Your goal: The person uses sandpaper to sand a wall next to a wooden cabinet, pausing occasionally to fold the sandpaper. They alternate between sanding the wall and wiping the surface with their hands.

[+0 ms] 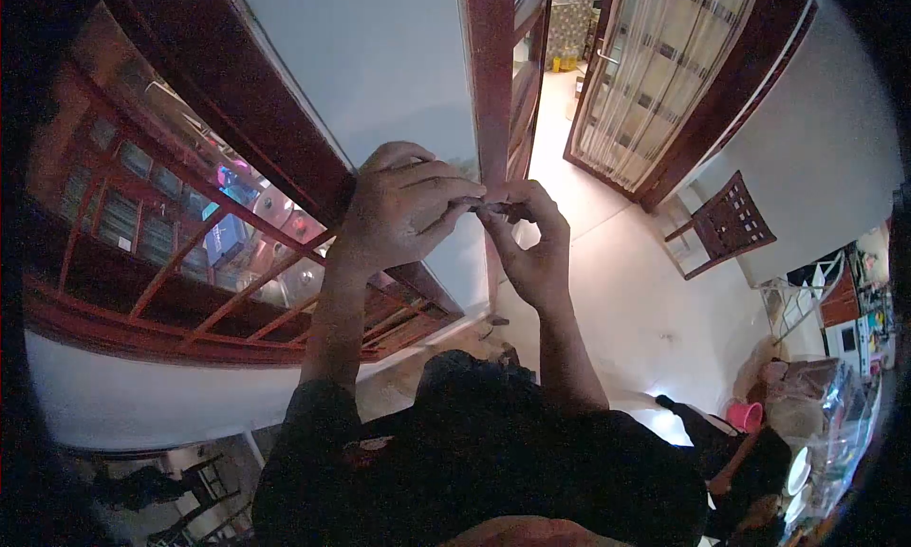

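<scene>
My left hand [400,208] is raised in front of a pale wall panel [403,68], its thumb and fingers pinched together. From the other side my right hand [537,248] comes in, also pinched, with its fingertips meeting those of the left. Between the fingertips is something small and dark, mostly hidden; I cannot tell what it is. Just behind the fingers runs a dark red-brown wooden post [486,92].
At left stands a red-brown wooden cabinet [142,310] with lattice bars and things behind them. A curtained door [655,82] stands beside a lit doorway. Along the right are a dark wooden chair [731,222], a pink bucket [745,415] and a person in dark clothes [759,462].
</scene>
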A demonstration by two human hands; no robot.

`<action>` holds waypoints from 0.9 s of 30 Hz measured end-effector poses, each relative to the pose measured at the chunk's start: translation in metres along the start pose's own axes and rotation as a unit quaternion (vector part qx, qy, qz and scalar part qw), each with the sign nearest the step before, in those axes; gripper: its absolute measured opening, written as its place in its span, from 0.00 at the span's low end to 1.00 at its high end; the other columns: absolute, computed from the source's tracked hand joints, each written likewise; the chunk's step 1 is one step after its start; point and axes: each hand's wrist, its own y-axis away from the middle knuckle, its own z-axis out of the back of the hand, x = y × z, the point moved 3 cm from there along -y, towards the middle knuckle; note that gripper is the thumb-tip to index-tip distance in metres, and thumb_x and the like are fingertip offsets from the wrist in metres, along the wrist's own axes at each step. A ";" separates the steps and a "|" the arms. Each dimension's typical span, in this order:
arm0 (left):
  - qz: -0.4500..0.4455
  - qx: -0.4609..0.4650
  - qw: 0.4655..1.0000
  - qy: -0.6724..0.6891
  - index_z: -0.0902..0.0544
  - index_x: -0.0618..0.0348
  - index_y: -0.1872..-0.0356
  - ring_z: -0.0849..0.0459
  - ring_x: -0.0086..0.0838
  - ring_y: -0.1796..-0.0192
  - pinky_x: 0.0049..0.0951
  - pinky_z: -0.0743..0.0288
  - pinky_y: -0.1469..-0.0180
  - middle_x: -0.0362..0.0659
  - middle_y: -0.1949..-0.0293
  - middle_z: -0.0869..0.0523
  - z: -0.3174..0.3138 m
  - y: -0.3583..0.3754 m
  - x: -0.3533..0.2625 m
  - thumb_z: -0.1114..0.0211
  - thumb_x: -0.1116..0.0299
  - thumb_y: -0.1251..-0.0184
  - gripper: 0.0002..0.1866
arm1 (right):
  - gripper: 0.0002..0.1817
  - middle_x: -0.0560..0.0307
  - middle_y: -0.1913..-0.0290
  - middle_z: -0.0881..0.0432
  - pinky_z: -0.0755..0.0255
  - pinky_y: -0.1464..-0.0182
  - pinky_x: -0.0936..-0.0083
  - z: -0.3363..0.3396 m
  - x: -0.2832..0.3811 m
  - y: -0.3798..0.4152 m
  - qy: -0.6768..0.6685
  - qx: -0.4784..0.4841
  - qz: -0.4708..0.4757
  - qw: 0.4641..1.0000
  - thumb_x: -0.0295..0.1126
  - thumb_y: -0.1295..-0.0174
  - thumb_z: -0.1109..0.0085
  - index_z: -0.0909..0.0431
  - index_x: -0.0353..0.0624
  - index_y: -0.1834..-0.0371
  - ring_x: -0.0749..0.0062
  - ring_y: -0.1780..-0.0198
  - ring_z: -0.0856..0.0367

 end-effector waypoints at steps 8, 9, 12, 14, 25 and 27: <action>0.001 0.023 0.999 -0.042 0.13 0.45 0.56 0.18 0.37 0.59 0.38 0.27 0.50 0.38 0.61 0.11 -0.004 0.006 0.004 0.28 0.59 0.45 0.14 | 0.09 0.59 0.61 0.19 0.29 0.62 0.81 0.003 0.013 -0.005 0.052 -0.005 0.031 0.998 0.20 0.41 0.34 0.21 0.38 0.58 0.77 0.63 0.23; -0.001 0.023 0.999 -0.041 0.13 0.45 0.56 0.18 0.37 0.59 0.38 0.27 0.50 0.38 0.61 0.11 -0.004 0.006 0.003 0.28 0.59 0.45 0.14 | 0.09 0.59 0.61 0.19 0.29 0.62 0.81 0.003 0.010 -0.003 0.053 -0.006 0.031 0.998 0.20 0.41 0.34 0.21 0.38 0.58 0.77 0.63 0.23; -0.002 0.028 0.999 -0.015 0.13 0.46 0.59 0.18 0.36 0.58 0.36 0.26 0.48 0.37 0.62 0.12 -0.002 0.006 0.002 0.28 0.67 0.47 0.12 | 0.09 0.58 0.61 0.19 0.29 0.59 0.78 -0.002 0.003 0.002 0.037 -0.004 -0.005 0.999 0.23 0.40 0.33 0.21 0.40 0.58 0.74 0.62 0.22; -0.035 -0.008 0.999 -0.026 0.14 0.45 0.57 0.17 0.36 0.58 0.36 0.26 0.47 0.36 0.62 0.13 -0.001 0.006 0.001 0.28 0.69 0.48 0.15 | 0.09 0.60 0.62 0.19 0.34 0.52 0.75 -0.003 0.010 0.005 0.151 -0.021 0.011 0.988 0.27 0.39 0.33 0.20 0.43 0.57 0.74 0.62 0.23; -0.058 -0.031 0.995 -0.081 0.17 0.46 0.52 0.19 0.40 0.56 0.42 0.27 0.48 0.37 0.58 0.13 -0.007 0.014 0.007 0.27 0.64 0.52 0.21 | 0.07 0.66 0.64 0.19 0.48 0.50 0.72 -0.009 0.012 0.001 0.199 0.002 0.008 0.980 0.29 0.38 0.36 0.18 0.48 0.57 0.76 0.63 0.26; -0.068 -0.042 0.994 -0.074 0.18 0.46 0.49 0.19 0.41 0.56 0.44 0.27 0.48 0.38 0.58 0.13 -0.006 0.016 0.008 0.28 0.65 0.52 0.24 | 0.06 0.66 0.65 0.19 0.49 0.50 0.72 -0.008 0.016 -0.004 0.229 -0.017 0.011 0.973 0.29 0.37 0.38 0.17 0.49 0.57 0.76 0.64 0.27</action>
